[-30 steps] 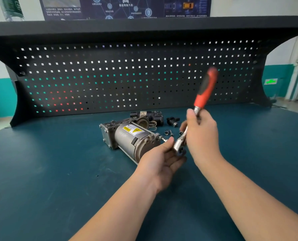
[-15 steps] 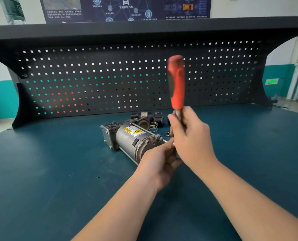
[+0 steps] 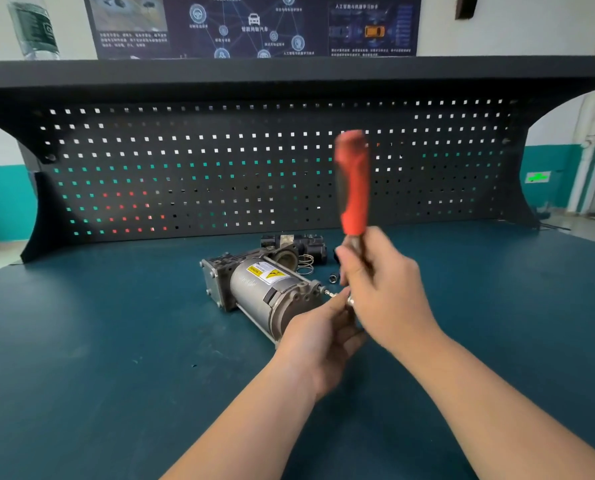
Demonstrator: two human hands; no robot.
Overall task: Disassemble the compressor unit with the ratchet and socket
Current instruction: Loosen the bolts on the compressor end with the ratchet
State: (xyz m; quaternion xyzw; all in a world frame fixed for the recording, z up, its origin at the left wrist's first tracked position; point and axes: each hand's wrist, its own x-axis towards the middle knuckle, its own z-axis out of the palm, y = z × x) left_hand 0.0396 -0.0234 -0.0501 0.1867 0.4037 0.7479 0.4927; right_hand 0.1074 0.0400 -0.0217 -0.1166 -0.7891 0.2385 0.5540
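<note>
We see the compressor unit (image 3: pixel 265 292) lying on its side on the blue-green desk (image 3: pixel 98 358), its smooth grey metal cylinder pointing toward us and a yellow warning label on top. Our left hand (image 3: pixel 320 344) sits at the near end of the compressor unit, its fingers curled and its thumb by the small bolt that sticks out of the end cap; what it pinches there we cannot tell. Our right hand (image 3: pixel 382 292) is just right of that end, wrapped around the metal shank of the ratchet (image 3: pixel 353 188), whose red grip stands nearly upright and blurred above the fist. The ratchet head and socket are hidden between the two hands.

Behind the compressor unit lie a black housing part (image 3: pixel 294 245), a coiled wire spring (image 3: pixel 304 265) and a small dark socket-like piece (image 3: pixel 333 278). The matte desk spreads wide to the left and right of the compressor unit. Farther behind it stands a black perforated panel (image 3: pixel 220 168).
</note>
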